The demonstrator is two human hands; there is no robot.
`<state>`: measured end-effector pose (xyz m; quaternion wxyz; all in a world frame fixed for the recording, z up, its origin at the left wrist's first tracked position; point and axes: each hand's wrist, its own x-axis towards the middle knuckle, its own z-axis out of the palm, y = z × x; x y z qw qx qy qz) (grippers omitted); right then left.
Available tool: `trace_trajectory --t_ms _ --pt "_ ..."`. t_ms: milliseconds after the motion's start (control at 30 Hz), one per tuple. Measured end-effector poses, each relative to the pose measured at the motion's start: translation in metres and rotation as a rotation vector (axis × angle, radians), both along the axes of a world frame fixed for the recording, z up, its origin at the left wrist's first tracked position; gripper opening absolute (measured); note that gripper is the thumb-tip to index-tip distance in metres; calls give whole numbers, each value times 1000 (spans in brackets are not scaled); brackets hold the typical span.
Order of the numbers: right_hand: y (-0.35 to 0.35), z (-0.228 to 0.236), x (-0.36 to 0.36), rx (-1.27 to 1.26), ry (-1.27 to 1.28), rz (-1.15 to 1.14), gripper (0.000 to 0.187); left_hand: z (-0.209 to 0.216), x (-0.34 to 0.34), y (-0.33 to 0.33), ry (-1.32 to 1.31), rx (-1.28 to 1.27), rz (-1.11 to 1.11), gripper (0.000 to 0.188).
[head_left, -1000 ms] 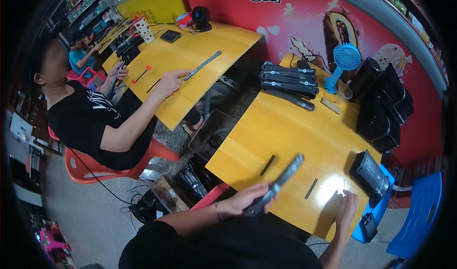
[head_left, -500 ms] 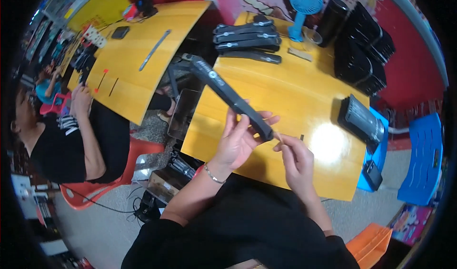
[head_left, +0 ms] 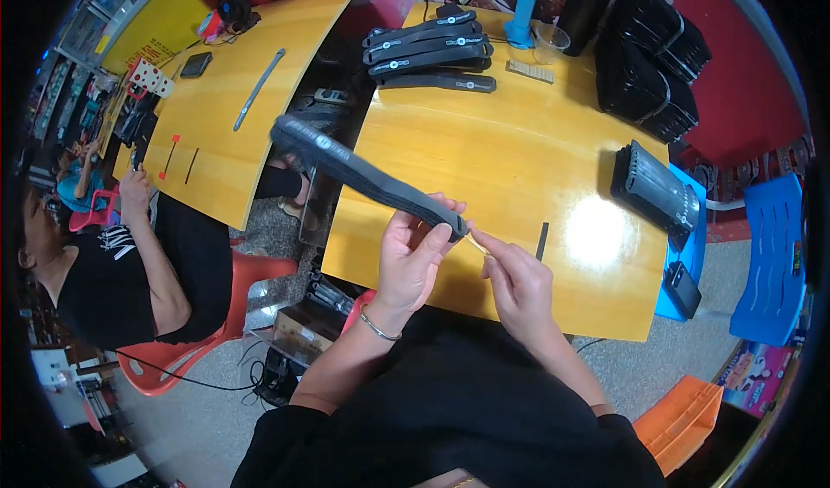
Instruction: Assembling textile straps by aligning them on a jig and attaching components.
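Already, dark bundles (head_left: 432,51) lay stacked on the nearer table (head_left: 484,155); partly above it, 1 long black bundle (head_left: 363,175), its near end gripped in the left hand (head_left: 408,265), looked unfinished, the right hand (head_left: 523,291) pinching a thin yellowish band (head_left: 476,245) there.

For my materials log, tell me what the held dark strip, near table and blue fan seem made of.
Held dark strip: matte, perhaps fabric or soft plastic, from its dull surface; cannot tell which.
Near table: glossy, apparently varnished wood or laminate, given its bright glare.
Blue fan: probably moulded plastic, from its even colour and slatted grille.
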<state>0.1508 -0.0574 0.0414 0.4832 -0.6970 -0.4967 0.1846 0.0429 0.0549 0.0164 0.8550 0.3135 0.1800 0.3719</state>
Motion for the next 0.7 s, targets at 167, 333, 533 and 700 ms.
trace_trajectory --t_ms 167,333,533,700 --pt "0 -5 -6 21 -62 -9 52 1 -1 -5 73 93 55 31" --pt "0 -9 -8 31 -90 2 56 1 -2 -7 56 90 86 31" --pt "-1 -9 -8 22 -117 -7 56 2 -3 -8 59 71 81 32" --pt "-2 -11 -7 10 -161 -17 55 3 -2 -11 55 71 85 33"
